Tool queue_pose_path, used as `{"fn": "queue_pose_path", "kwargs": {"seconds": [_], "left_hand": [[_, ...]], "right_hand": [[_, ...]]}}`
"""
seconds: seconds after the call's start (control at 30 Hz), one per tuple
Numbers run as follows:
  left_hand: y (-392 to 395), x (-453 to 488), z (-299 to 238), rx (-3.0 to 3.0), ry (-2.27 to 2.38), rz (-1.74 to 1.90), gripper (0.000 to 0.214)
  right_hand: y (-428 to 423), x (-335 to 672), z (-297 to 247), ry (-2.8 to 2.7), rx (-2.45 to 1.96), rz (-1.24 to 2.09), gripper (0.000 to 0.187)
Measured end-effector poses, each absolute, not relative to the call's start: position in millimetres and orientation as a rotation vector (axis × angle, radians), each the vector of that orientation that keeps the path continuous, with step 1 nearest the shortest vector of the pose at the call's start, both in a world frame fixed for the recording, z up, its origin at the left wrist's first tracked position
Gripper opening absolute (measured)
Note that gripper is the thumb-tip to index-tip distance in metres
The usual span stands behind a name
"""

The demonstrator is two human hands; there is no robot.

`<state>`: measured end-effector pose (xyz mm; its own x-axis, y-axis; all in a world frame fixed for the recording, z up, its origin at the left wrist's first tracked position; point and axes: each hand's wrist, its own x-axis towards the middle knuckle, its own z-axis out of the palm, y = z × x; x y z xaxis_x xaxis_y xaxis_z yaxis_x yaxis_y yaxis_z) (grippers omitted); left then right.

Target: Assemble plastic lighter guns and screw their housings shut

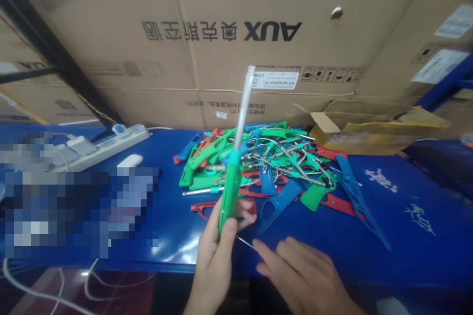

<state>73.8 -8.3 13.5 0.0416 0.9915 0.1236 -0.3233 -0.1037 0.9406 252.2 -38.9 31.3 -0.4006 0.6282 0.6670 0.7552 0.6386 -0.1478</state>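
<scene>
Over the blue table, with the pile of plastic handles just behind, I see the left hand gripping the green tool upright and the right hand slack beside its thin wire. I judge a loose grip could tip the metal tube into the pile.

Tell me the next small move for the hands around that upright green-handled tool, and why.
Probably pinch the thin metal wire with the right hand: it pokes out beneath the green plastic handle with silver metal tube, gripped upright by the left hand, and the open right fingertips sit right at its end.
</scene>
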Motion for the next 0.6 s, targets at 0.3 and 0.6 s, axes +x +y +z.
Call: {"fn": "queue_pose_path", "kwargs": {"seconds": [0.3,0.6], "left_hand": [[-12,106,37,1.131,0.801,1.384,0.033],[-34,119,56,1.281,0.683,1.377,0.031]], "right_hand": [[-62,274,44,-1.946,-1.276,0.174,0.033],[-80,288,60,-0.914,-1.353,1.668,0.056]]}}
